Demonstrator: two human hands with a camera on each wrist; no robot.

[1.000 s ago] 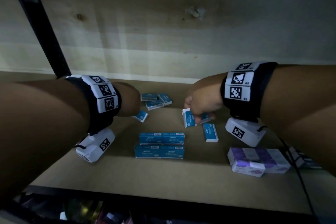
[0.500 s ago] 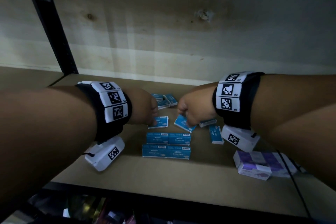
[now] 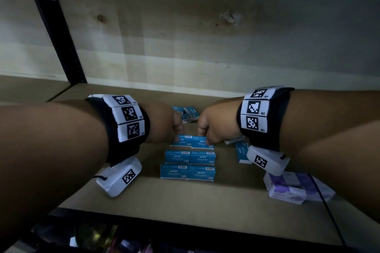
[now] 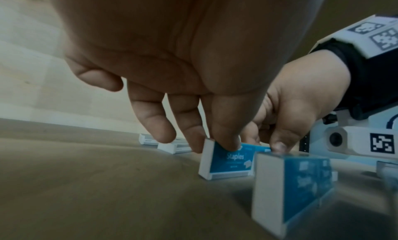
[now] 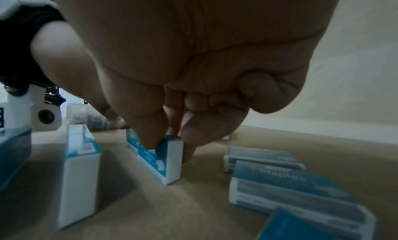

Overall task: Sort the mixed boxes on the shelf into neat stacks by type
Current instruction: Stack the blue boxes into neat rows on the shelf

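Two rows of blue staples boxes (image 3: 190,157) stand on edge mid-shelf, the front row (image 3: 188,172) closest to me. Just behind them, my left hand (image 3: 177,129) pinches the top of one blue staples box (image 4: 228,160) between thumb and fingers (image 4: 193,141). Beside it my right hand (image 3: 206,132) pinches a second blue staples box (image 5: 163,158) the same way. Both held boxes (image 3: 192,142) stand on their long edges on the shelf board, end to end, forming a third row.
Several loose blue boxes (image 3: 188,113) lie at the back near the wall. One more blue box (image 3: 241,152) lies right of the rows, under my right wrist. Purple-and-white boxes (image 3: 296,189) sit at front right. A black upright post (image 3: 59,33) stands at the back left.
Both hands brought their blue boxes inward and forward. The boxes now stand side by side directly behind the two rows; earlier they were held apart and tilted.
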